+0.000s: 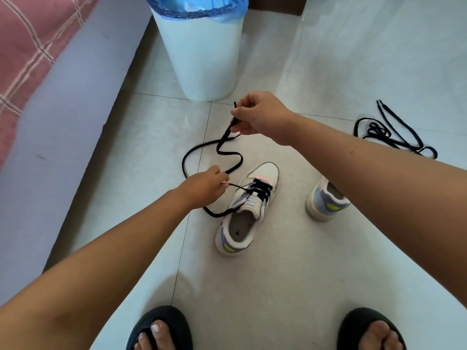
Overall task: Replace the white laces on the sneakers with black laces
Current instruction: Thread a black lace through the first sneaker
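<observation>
Head view shows two sneakers standing on the tiled floor. The nearer sneaker sits mid-floor and already carries a few rows of black lace across its lower eyelets; the upper eyelets look unthreaded, and long slack loops on the tiles beyond the toe. The left hand pinches one thin lace end just beside the eyelets, fingers curled on it. The right hand is raised farther out toward the bin, pinching the other end near its tip.

The second sneaker, off toward the right and partly hidden behind the right forearm, shows no lace on the part that is visible. A spare black lace lies tangled near the floor's right edge, well apart from both shoes. No white laces are in sight, so removal seems finished; judging from this, roughly half of one shoe is laced and the whole second shoe remains.

Counted: two sneakers, two black laces, one white bin with a blue liner.
</observation>
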